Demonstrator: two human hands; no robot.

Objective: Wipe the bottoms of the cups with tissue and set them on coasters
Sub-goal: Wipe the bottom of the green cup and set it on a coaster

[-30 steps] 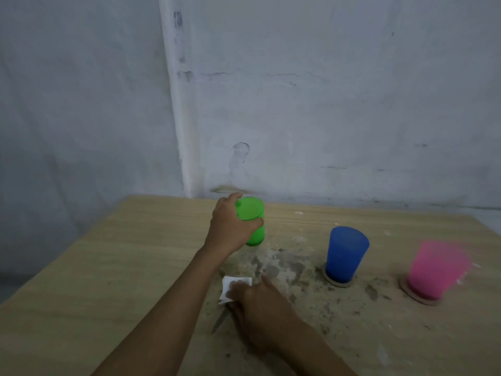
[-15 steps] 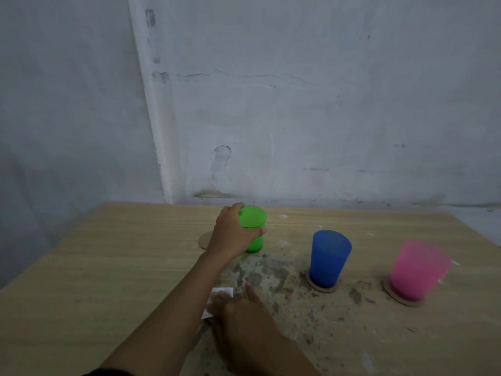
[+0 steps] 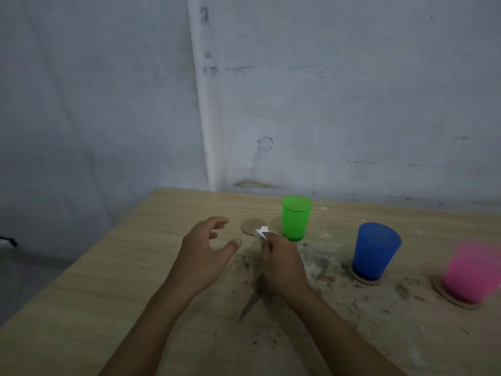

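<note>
A green cup [image 3: 296, 218] stands upright on the bare table, just right of an empty round cardboard coaster [image 3: 250, 226]. My right hand [image 3: 282, 263] pinches a small white tissue [image 3: 262, 231] above the table, close to the green cup's left side. My left hand [image 3: 206, 252] hovers to the left of it with its fingers spread and loosely curved, holding nothing. A blue cup [image 3: 375, 251] stands on a coaster [image 3: 364, 278] further right. At the right edge a pink cup [image 3: 473, 270] sits on another coaster [image 3: 455, 301].
The wooden table [image 3: 108, 280] has a stained, scuffed patch in its middle. Its back edge meets a grey-white wall [image 3: 352, 104] with a vertical pipe. The table's left edge drops off to the floor.
My left hand has let go of the green cup and drawn back to the left. My right hand has lifted the tissue off the table towards the green cup.
</note>
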